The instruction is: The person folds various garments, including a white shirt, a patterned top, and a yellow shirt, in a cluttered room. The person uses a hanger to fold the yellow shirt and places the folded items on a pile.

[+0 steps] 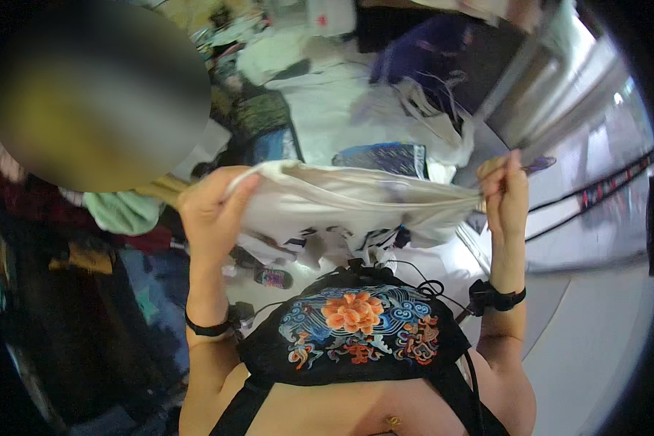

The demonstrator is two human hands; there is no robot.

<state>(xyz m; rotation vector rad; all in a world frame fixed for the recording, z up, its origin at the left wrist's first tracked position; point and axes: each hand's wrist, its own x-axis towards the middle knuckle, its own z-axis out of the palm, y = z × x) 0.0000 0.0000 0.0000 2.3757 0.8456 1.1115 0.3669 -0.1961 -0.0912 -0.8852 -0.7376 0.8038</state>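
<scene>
A white garment (356, 200) with dark printed marks on its lower part is stretched sideways in front of my chest. My left hand (214, 207) is closed on its left end, thumb on top of the fabric. At the right end, my right hand (505, 189) pinches the gathered cloth. The upper edge between them shows a long fold. Just beyond my right fingertips is a small purple thing (541, 164), too blurred to name. What kind of garment this is, I cannot tell.
Piled clothes fill the left side, with a mint green cloth (123, 211) among them. White and purple fabrics (421, 54) lie ahead. A patterned blue piece (385, 156) sits beyond the garment. Metal rails (530, 80) and dark cords (588, 196) stand at the right. A shoe (272, 277) shows below.
</scene>
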